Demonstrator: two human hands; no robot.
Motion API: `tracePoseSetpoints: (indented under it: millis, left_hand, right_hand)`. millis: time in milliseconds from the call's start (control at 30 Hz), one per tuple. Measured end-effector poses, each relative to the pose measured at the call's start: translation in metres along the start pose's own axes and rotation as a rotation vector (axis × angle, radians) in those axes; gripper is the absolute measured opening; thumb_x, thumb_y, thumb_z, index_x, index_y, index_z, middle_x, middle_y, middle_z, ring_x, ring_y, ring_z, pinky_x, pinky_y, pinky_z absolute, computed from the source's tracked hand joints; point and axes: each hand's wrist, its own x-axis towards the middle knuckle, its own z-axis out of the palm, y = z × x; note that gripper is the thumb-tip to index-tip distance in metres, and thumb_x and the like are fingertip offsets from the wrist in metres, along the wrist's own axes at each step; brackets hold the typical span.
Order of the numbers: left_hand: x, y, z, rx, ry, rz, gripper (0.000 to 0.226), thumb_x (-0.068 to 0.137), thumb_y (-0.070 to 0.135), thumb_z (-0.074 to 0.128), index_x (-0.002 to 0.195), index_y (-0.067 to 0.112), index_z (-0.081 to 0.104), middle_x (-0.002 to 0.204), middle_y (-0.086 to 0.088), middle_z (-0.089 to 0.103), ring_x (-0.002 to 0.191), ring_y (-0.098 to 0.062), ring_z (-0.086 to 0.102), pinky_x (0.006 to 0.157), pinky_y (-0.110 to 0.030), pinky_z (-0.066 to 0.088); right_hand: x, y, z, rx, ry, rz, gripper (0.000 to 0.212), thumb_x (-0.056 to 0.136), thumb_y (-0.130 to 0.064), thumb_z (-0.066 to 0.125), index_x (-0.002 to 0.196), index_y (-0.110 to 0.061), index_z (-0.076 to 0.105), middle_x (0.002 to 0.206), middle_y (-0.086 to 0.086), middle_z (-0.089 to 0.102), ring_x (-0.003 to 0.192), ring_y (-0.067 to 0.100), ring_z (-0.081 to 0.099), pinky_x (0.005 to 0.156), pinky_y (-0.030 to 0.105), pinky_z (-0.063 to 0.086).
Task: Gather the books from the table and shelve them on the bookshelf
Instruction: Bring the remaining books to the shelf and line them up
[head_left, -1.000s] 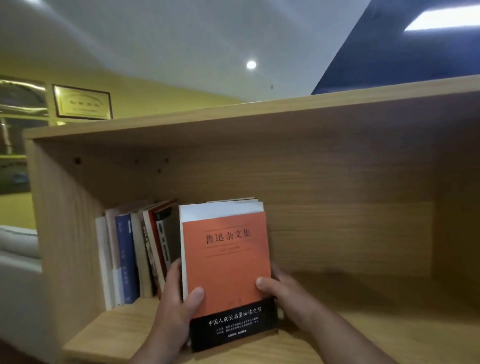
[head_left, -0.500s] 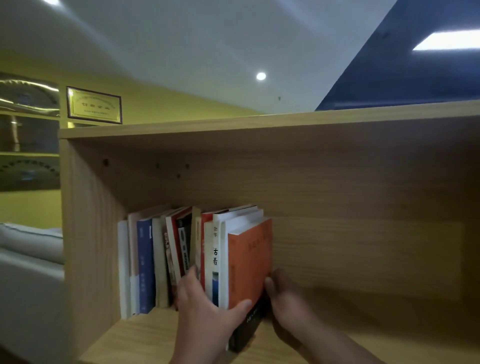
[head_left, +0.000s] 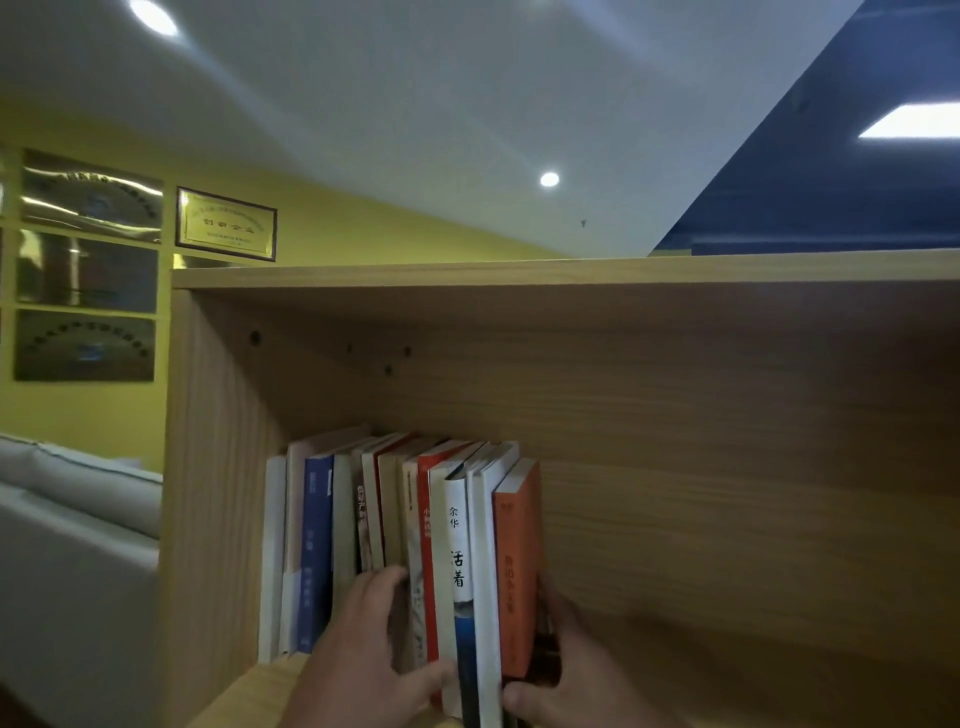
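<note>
A row of several books stands upright at the left end of a wooden bookshelf compartment. The rightmost ones are an orange book, a white-spined book with black characters and a red-spined one. My left hand grips this right-hand bundle from its left, fingers behind the spines and thumb across the front. My right hand grips it from the right, fingers along the orange cover and thumb at the lower spine.
The compartment to the right of the books is bare wood. Left of the shelf's side panel is a white sofa. Framed plaques hang on the yellow wall above.
The orange book has turned from cover-facing to spine-out and been pushed upright against the row. Both hands stayed on the bundle, and the view shifted left and up.
</note>
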Motion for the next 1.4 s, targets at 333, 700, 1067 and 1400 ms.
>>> tracePoseSetpoints:
  millis: [333,700,1067,1400]
  left_hand:
    - [0.015,-0.005,0.006,0.204,0.044,0.006,0.136,0.057,0.074,0.073,0.138,0.047,-0.033,0.159,0.020,-0.023,0.149,-0.009,-0.017,0.121,-0.045,-0.001]
    - [0.005,-0.005,0.010,0.219,0.089,0.119,0.105,0.074,0.061,0.070,0.151,0.052,-0.001,0.160,0.020,-0.018,0.151,-0.012,-0.003,0.124,-0.041,0.013]
    - [0.019,-0.004,-0.003,0.577,-0.208,0.262,0.102,0.091,0.068,0.043,0.135,0.024,-0.038,0.135,0.001,-0.051,0.134,-0.015,-0.037,0.119,-0.040,-0.008]
    - [0.022,-0.001,0.007,0.707,-0.169,0.162,0.103,0.087,0.074,0.040,0.129,0.034,-0.046,0.139,-0.001,-0.051,0.140,-0.018,-0.033,0.121,-0.051,-0.002]
  right_hand:
    - [0.011,-0.019,0.015,-0.085,0.009,0.038,0.154,0.041,-0.077,0.084,0.152,-0.054,-0.021,0.141,-0.030,0.038,0.123,-0.008,0.046,0.114,0.026,0.036]
    - [0.029,-0.006,0.017,0.050,0.127,0.021,0.114,0.065,-0.058,0.080,0.155,-0.055,0.010,0.132,-0.022,0.042,0.110,-0.001,0.057,0.090,0.014,0.048]
    - [0.040,0.002,0.018,0.050,0.216,0.046,0.108,0.065,-0.070,0.069,0.155,-0.058,0.010,0.127,-0.030,0.044,0.096,-0.010,0.058,0.084,0.004,0.040]
    - [0.041,0.007,0.017,0.162,0.199,0.042,0.106,0.070,-0.050,0.082,0.154,-0.056,0.019,0.107,-0.042,0.057,0.094,-0.018,0.062,0.083,0.002,0.043]
